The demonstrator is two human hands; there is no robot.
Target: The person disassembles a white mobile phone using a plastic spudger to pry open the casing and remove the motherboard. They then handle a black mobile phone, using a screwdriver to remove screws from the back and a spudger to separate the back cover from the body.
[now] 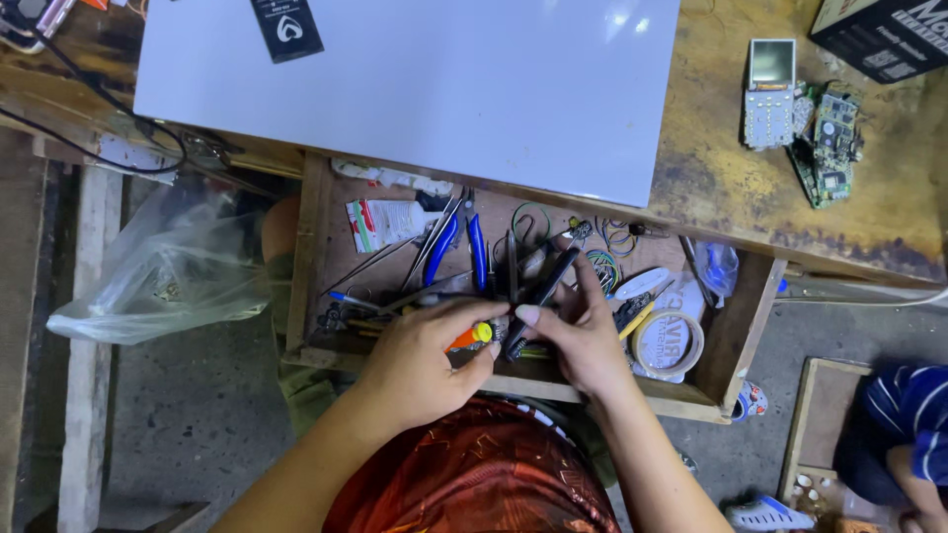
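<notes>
- Left hand (pixel 420 360) nearest me, pinching an orange-and-yellow tool (pixel 472 336) over the open drawer (pixel 311 257).
- Right hand (pixel 583 336) grips a black tool (pixel 543 291) above the drawer clutter.
- Blue pliers (pixel 459 247) lie behind.

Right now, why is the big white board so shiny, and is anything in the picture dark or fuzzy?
In the head view, light glares off the white board near its top right. The open drawer beneath it is dimmer, yet its tools stay sharp. The left hand and right hand look clear, not blurred. The floor at the edges is darkest.
</notes>
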